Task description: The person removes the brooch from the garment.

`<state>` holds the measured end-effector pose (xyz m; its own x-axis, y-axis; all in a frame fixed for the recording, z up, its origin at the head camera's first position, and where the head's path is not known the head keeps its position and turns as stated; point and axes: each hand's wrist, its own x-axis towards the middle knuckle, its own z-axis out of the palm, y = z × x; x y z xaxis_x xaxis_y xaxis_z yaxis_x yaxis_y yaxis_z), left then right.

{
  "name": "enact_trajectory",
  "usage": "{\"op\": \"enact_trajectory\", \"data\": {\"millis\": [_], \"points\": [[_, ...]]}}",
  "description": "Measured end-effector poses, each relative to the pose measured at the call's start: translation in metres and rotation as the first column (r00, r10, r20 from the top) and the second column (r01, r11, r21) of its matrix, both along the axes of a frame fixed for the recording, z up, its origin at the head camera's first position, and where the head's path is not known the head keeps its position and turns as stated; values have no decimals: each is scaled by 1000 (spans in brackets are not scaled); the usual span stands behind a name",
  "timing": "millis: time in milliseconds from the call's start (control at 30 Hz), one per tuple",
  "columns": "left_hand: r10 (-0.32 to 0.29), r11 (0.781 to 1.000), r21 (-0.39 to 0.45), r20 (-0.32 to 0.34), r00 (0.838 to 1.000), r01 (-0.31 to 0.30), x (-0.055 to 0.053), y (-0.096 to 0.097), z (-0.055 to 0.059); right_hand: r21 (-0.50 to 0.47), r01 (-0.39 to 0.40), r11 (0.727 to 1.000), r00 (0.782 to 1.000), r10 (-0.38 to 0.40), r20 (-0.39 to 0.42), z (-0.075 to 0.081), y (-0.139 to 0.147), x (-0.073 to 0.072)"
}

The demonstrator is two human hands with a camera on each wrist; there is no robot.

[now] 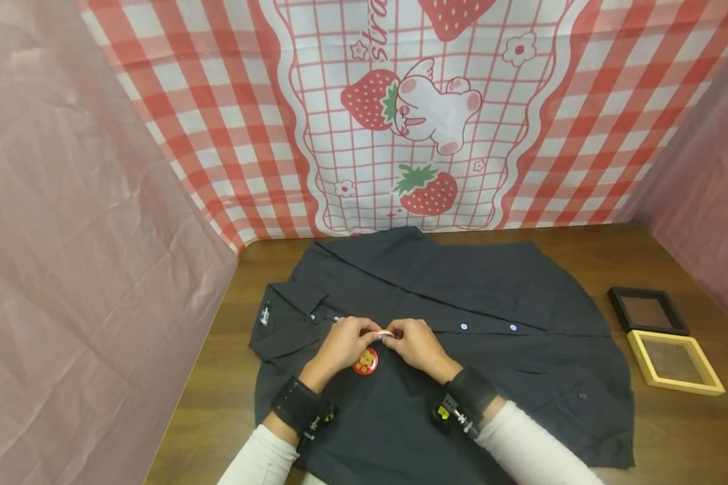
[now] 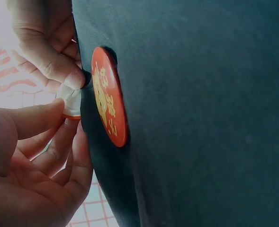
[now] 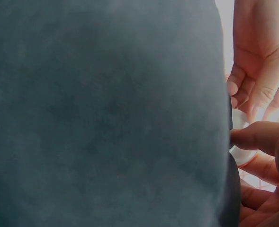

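A dark button-up shirt lies spread on the wooden table. Over its front, my left hand pinches one edge of a round badge between thumb and fingers. The badge's pale back faces the wrist camera, close against a raised fold of the cloth. From the other side my right hand pinches the badge, its thumb at the cloth edge. The badge's pin is not clear to see. Just below the left hand, a red badge with a yellow figure and yellow characters sits on the shirt.
Black and pale yellow square frames lie on the table at the right. A strawberry-print cloth hangs behind, and pink cloth walls the sides. White buttons run along the shirt's front edge.
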<state>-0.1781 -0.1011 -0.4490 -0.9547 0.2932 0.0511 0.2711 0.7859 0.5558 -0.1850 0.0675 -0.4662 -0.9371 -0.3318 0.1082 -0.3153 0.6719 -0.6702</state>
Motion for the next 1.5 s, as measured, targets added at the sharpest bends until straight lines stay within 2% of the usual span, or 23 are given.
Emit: {"op": "enact_trajectory", "data": {"millis": [433, 867, 1267, 1500], "points": [[-18, 1000, -2, -19, 1000, 18, 1, 1, 1, 4, 9, 1000, 1000, -9, -11, -3, 0, 2], [-3, 1000, 22, -7, 1000, 3, 2, 0, 0, -10, 1, 1000, 1000, -1, 0, -3, 1, 4], [-10, 999, 32, -28, 1000, 11, 4, -2, 1, -32, 26, 999, 1000, -26, 1, -2, 0, 5], [13, 1000, 28, -19, 1000, -12, 4, -1, -1, -28, 24, 999, 1000, -24, -2, -4, 1, 5]]}}
